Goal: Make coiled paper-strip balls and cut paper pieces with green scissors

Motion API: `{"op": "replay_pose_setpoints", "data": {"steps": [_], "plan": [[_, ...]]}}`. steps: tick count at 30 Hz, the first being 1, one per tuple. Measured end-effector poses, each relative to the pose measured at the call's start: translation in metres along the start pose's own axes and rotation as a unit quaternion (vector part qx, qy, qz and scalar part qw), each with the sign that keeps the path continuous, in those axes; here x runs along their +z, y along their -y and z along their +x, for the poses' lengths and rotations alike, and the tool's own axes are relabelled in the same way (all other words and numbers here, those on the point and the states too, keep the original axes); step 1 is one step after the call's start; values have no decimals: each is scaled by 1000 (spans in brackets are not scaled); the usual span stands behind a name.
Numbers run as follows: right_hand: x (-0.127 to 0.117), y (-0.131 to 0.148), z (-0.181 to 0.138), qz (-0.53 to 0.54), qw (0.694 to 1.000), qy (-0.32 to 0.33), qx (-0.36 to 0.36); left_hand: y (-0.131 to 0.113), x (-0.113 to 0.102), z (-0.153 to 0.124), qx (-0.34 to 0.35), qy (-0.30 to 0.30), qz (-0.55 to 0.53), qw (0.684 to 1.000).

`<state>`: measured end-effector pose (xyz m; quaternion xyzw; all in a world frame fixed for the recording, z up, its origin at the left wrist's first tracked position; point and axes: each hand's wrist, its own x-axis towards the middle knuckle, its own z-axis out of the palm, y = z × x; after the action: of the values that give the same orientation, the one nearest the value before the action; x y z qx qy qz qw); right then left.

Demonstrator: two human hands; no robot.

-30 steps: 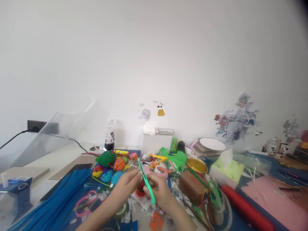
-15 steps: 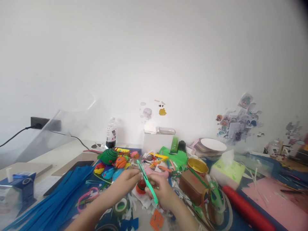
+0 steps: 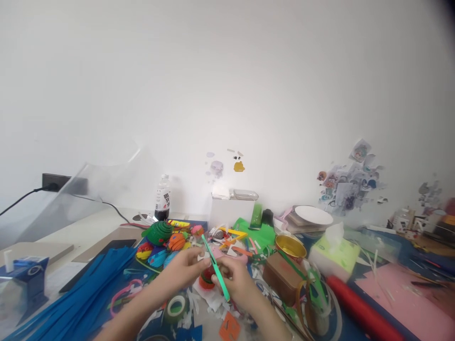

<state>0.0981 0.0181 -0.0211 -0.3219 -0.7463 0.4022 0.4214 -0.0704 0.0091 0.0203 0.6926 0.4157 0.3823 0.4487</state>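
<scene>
My left hand [image 3: 183, 271] and my right hand [image 3: 237, 283] meet low in the middle of the view, both pinching a long green paper strip [image 3: 215, 267] that slants from upper left to lower right. The left fingers grip it near the upper end, the right fingers near the lower part. Just below and behind the strip sits a small red and green folded paper ball [image 3: 206, 280] on white paper scraps. Both hands are closed on the strip.
Colourful paper models [image 3: 161, 241] lie behind the hands, blue paper strips [image 3: 85, 293] to the left, a tape roll [image 3: 177, 307] in front. A brown box [image 3: 282, 274], gold tin [image 3: 290, 245], tissue pack [image 3: 334, 253], red roll [image 3: 362, 310], bottle [image 3: 162, 199] and white box [image 3: 231, 210] stand around.
The hands and the green strip stay in nearly the same place; the strip has shifted only slightly as the fingers adjust their pinch. The view wobbles a little.
</scene>
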Motion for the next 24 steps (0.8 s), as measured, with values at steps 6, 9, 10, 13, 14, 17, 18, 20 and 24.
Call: {"op": "replay_pose_setpoints", "data": {"steps": [6,9,10,13,14,17,18,20,24], "plan": [[7,0,5,0,997,-81,-15,17,19,7,8,-139,-49,989],[9,3,4,-8,996,-83,-13,23,27,6,16,-171,-45,984],[10,4,4,-14,997,-80,-15,23,29,5,27,-188,-35,981],[12,7,3,-18,997,-69,-23,22,30,2,61,-241,11,969],[13,7,3,-13,997,-66,-23,21,29,1,67,-248,22,966],[15,7,3,11,998,-56,-20,19,28,-1,79,-241,24,967],[15,6,4,22,998,-52,-20,18,28,-1,80,-236,20,968],[15,2,4,43,998,-44,-19,16,28,-2,74,-221,7,972],[13,-6,4,79,996,-23,-15,16,26,0,51,-177,-18,983]]}}
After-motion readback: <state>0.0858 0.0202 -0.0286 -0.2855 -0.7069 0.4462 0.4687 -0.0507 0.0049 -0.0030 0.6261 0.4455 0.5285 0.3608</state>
